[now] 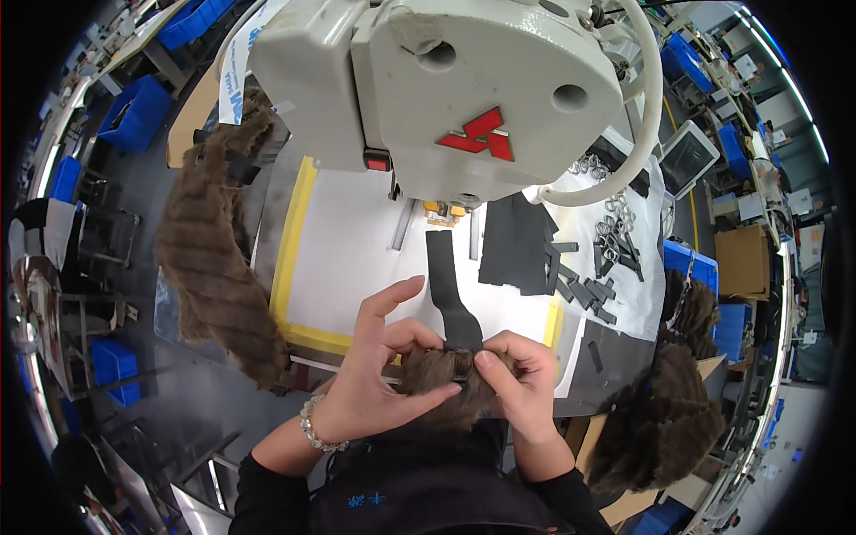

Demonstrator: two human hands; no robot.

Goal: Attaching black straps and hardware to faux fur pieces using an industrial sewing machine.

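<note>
At the front edge of the sewing machine's table, both my hands are on a brown fur piece (437,374). A flat black strap (452,308) runs from the fur up across the white work surface, its far end close below the sewing machine's needle area. My left hand (379,374) holds the fur from the left, thumb over its near side and index finger raised. My right hand (524,383) pinches the fur and the strap's near end between thumb and fingers. The fur's underside is hidden behind my fingers.
A white sewing machine (481,98) overhangs the work surface (348,232), which has yellow tape edges. Black fabric pieces (517,245), short black strips (588,290) and metal rings (615,214) lie right. Brown fur hangs left (209,259); more fur (664,419) sits right.
</note>
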